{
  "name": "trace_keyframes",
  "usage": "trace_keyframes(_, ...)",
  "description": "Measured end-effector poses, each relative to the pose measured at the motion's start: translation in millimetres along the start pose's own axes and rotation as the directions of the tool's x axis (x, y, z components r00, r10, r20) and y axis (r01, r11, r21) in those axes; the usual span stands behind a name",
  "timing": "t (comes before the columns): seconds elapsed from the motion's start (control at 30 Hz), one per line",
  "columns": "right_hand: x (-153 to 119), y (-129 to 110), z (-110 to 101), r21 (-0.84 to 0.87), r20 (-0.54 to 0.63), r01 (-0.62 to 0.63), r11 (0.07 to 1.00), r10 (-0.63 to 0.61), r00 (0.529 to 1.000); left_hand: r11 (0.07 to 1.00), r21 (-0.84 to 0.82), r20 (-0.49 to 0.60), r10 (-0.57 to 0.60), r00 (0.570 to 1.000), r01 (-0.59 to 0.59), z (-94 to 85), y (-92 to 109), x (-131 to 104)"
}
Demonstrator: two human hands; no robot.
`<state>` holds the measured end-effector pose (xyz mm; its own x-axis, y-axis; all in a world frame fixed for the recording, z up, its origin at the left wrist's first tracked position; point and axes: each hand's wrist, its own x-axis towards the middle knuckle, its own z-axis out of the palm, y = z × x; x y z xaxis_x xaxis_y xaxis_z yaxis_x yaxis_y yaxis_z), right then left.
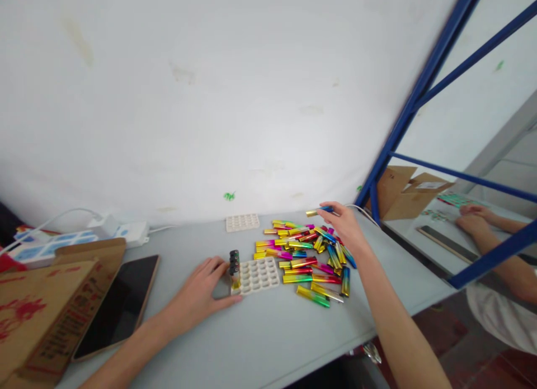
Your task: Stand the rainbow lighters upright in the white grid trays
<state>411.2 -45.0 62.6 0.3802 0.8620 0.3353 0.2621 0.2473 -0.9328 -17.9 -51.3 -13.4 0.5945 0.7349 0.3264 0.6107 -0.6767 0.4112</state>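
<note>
The fingers (333, 204) of the right hand (344, 224) are pinched narrow on a gold-and-blue tube (312, 213), held up near the wall (272, 126), beyond the far side of the loose pile of tubes (310, 249). Its long axis runs roughly sideways — gold end pointing left, blue end in the grip. From those fingertips, the white tray (262, 274) of round holes lies to the left and closer to the body, with part of the pile in between.

The left hand (201, 285) is much the nearer one to the tray. Its thumb and forefinger are spread wide about the tray's left end — whether they press on it, I can't tell. Just beside them, a row of black-topped vials (234, 263) stands upright along that end, running away from the body, while the holes to its right show bare.
</note>
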Motion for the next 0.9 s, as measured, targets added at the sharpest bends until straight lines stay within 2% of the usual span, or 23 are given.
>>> trace_keyframes(0.1,-15.4,-20.7,38.2,0.309,0.103,-0.093,0.947,0.063,0.993,1.000,-0.008,-0.007,0.009,1.000,-0.009,-1.1,1.6,-0.5)
trace_keyframes(0.17,-23.2,-30.9,61.0,0.420,0.146,-0.138,0.897,0.083,0.986,1.000,0.004,-0.013,0.017,1.000,-0.017,-1.9,2.7,-0.8)
trace_keyframes(0.27,-32.7,-40.2,89.7,0.454,0.284,-0.200,0.868,0.072,0.956,0.999,0.027,-0.011,0.021,1.000,-0.020,-3.2,5.5,-0.9)
trace_keyframes(0.37,-41.9,-41.3,113.3,0.445,0.446,-0.263,0.856,0.043,0.894,0.999,0.032,0.009,0.007,1.000,-0.007,-3.8,8.5,-1.3)
trace_keyframes(0.43,-48.4,-36.4,126.2,0.423,0.481,-0.285,0.860,0.053,0.875,0.999,0.033,0.013,0.004,1.000,-0.004,-3.1,9.2,-1.9)
trace_keyframes(0.5,-55.0,-27.7,135.7,0.354,0.443,-0.238,0.905,0.062,0.894,0.999,0.034,-0.003,0.012,1.000,-0.012,-1.7,8.9,-2.9)
trace_keyframes(0.6,-64.4,-13.2,143.1,0.189,0.329,-0.061,0.980,-0.004,0.944,0.999,0.038,-0.024,0.019,1.000,-0.018,-0.2,8.3,-4.2)
trace_keyframes(0.67,-69.6,-5.9,145.1,0.081,0.277,0.032,0.996,-0.054,0.959,0.999,0.039,-0.014,0.012,1.000,-0.012,0.1,8.4,-4.6)
trace_keyframes(0.77,-74.7,0.8,147.7,-0.034,0.220,0.085,0.996,-0.075,0.973,0.999,0.040,0.004,0.004,1.000,-0.004,0.4,8.6,-4.5)
trace_keyframes(0.9,-77.8,6.2,150.3,-0.099,0.184,0.099,0.990,-0.079,0.980,0.998,0.062,0.021,-0.003,1.000,0.001,0.8,8.9,-3.8)
